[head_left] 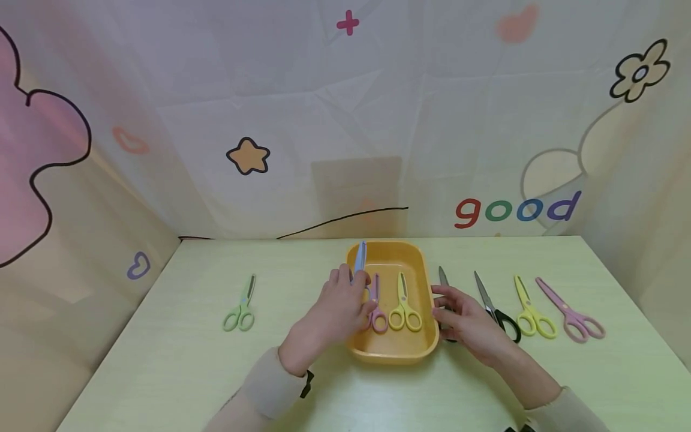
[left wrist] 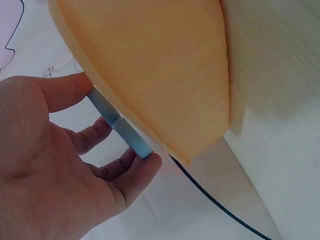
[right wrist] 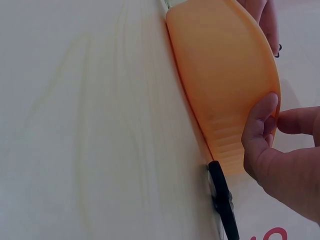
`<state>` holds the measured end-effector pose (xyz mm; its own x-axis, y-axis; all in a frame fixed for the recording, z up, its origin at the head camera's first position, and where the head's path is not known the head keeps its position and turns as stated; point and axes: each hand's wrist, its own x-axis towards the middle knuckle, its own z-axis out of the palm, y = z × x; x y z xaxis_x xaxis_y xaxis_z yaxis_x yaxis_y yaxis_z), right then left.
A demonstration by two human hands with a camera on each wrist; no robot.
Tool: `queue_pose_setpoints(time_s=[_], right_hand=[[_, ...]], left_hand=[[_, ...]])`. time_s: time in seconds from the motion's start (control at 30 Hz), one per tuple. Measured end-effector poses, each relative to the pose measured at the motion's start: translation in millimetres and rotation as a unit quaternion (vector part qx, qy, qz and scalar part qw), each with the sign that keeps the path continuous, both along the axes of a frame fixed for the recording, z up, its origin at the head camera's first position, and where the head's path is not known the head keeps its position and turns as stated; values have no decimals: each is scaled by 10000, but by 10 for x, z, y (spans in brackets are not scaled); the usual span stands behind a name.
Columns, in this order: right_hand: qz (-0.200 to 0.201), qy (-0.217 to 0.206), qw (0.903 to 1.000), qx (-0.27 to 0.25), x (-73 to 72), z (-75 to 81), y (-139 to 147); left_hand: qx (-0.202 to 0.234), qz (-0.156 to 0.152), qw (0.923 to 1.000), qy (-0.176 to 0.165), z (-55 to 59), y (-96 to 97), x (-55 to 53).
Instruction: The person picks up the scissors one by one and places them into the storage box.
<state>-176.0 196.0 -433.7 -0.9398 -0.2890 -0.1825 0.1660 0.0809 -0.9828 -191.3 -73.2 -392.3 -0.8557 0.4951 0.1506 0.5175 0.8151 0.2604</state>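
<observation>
A pair of blue scissors [head_left: 360, 257] is in my left hand [head_left: 340, 303], blades pointing away, over the left side of the yellow-orange tray [head_left: 393, 358]. In the left wrist view, the thumb and fingertips pinch the blue handles [left wrist: 131, 137] beside the tray's rim. Inside the tray lie pink scissors [head_left: 380, 323], partly hidden by my left hand, and yellow scissors [head_left: 402, 309]. My right hand [head_left: 466, 321] holds the tray's right rim, with thumb and fingers on either side of it in the right wrist view. Black-handled scissors [head_left: 444, 276] lie partly hidden behind that hand.
Green scissors [head_left: 241, 309] lie on the table [head_left: 162, 360] left of the tray. To the right lie more black-handled scissors [head_left: 502, 318], another yellow pair [head_left: 531, 312] and another pink pair [head_left: 572, 315]. A printed cloth [head_left: 270, 78] hangs behind the table.
</observation>
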Motion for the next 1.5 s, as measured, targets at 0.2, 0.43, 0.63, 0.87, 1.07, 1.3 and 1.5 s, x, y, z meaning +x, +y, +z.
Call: queue_pose_setpoints(time_s=[0.2, 0.43, 0.63, 0.87, 1.07, 1.3, 1.5], right_hand=[[23, 17, 10000, -42, 5, 5, -5], [-3, -5, 10000, -9, 5, 8, -3], [-2, -39, 10000, 12, -9, 0, 13], [36, -19, 10000, -9, -1, 7, 17], [49, -23, 10000, -11, 2, 16, 14], [40, -34, 10000, -36, 11, 38, 9], [34, -46, 10000, -32, 7, 26, 6]], left_hand=[[-202, -77, 9998, -44, 4, 109, 23], [-397, -247, 9989, -74, -14, 214, 28], [-660, -339, 9972, -55, -111, 289, -7], [-1037, -240, 9942, -172, -162, 374, -29], [-1343, 30, 9890, -613, -152, 418, -37], [-1568, 88, 9862, -526, -196, 421, -36], [-1548, 166, 9859, -615, -200, 418, -30]])
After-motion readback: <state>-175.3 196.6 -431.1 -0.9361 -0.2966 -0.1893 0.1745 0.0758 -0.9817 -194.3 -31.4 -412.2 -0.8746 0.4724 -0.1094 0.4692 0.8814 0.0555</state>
